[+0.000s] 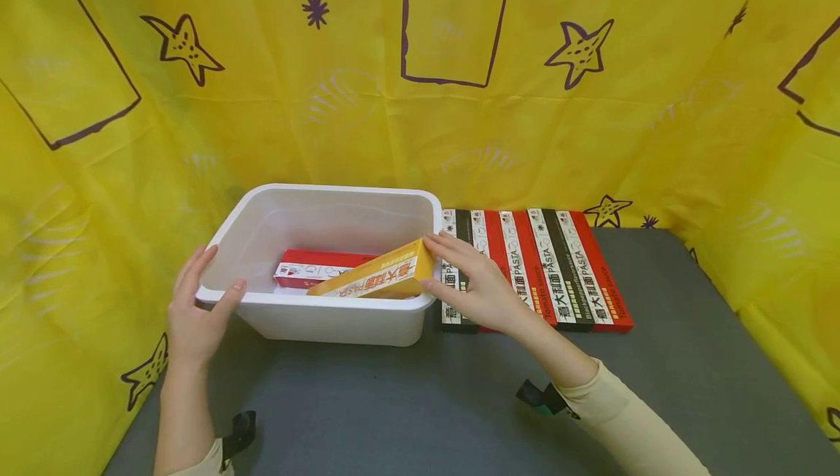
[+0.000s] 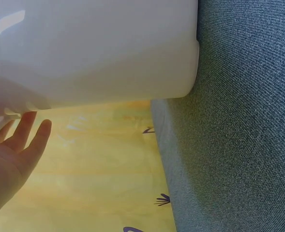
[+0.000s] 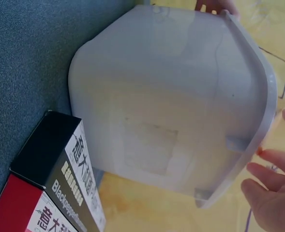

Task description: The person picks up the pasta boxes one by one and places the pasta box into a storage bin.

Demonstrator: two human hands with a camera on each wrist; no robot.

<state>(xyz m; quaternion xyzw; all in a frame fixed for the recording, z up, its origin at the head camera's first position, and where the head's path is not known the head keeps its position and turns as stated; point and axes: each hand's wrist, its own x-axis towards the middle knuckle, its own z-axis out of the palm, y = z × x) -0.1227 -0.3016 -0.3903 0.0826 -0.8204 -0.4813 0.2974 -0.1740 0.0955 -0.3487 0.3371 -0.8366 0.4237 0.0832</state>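
Observation:
A white plastic bin [image 1: 341, 319] stands on the grey table. My left hand [image 1: 200, 319] holds its front-left corner, thumb over the front rim and fingers along the left side. In the left wrist view, the left hand's fingertips [image 2: 28, 128] meet the bin's rim. My right hand [image 1: 482, 286] is at the right rim, its fingers and thumb on the raised end of a yellow pasta box [image 1: 380, 275]. That box lies tilted inside the bin, its left end lower. Partly behind it, a red-and-white pasta box [image 1: 315, 266] lies in the bin.
Right of the bin, several red and black pasta boxes [image 1: 558, 272] lie side by side on the grey tabletop [image 1: 394, 403]; the nearest black box [image 3: 60, 145] sits close to the bin wall. Yellow patterned cloth [image 1: 367, 126] hangs behind and at both sides.

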